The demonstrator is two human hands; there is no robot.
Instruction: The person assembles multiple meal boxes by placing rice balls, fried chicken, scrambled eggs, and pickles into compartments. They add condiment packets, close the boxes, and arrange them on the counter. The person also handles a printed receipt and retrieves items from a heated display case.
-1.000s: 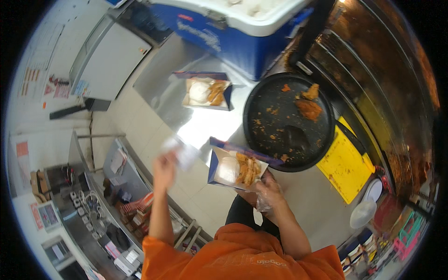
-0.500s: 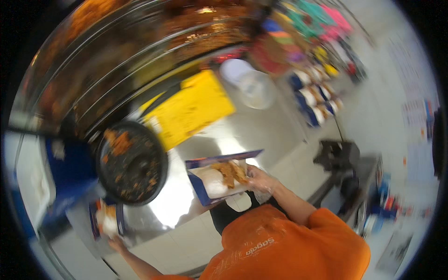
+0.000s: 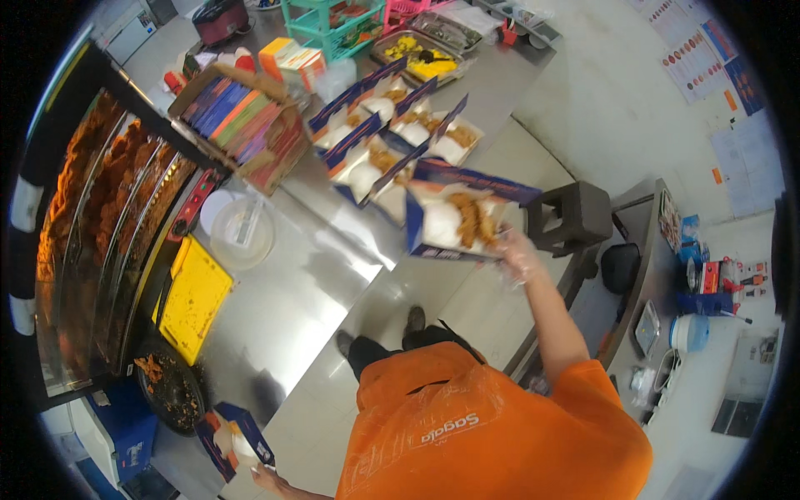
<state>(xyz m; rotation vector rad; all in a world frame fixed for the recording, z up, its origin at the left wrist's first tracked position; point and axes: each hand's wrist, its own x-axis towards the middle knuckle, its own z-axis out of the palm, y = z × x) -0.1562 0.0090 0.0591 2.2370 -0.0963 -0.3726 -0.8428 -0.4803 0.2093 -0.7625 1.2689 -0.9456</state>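
My right hand [image 3: 518, 254], in a clear plastic glove, grips an open dark blue food box [image 3: 475, 177] by its right side. White rice [image 3: 440, 223] and golden fried pieces [image 3: 471, 218] lie inside it. The box is held up past the counter's edge, just in front of a group of similar filled boxes [image 3: 364, 173]. At the lower left my left hand [image 3: 268, 481] is closed on the edge of another open food box [image 3: 261, 446], also with rice and some fried food. Its fingertips are partly hidden by the box.
The steel counter [image 3: 292, 325] holds a black pan [image 3: 185, 398] with crumbs, a yellow board [image 3: 196, 300], a clear round tub [image 3: 242, 232] and a carton of folded boxes [image 3: 250, 125]. A heated display case [image 3: 100, 250] stands left. A dark stool [image 3: 575, 218] stands beyond my right hand.
My view has turned right, bringing the grouped boxes nearer. My right hand has carried its box from over the counter toward them. The left hand still holds its box, low at the left.
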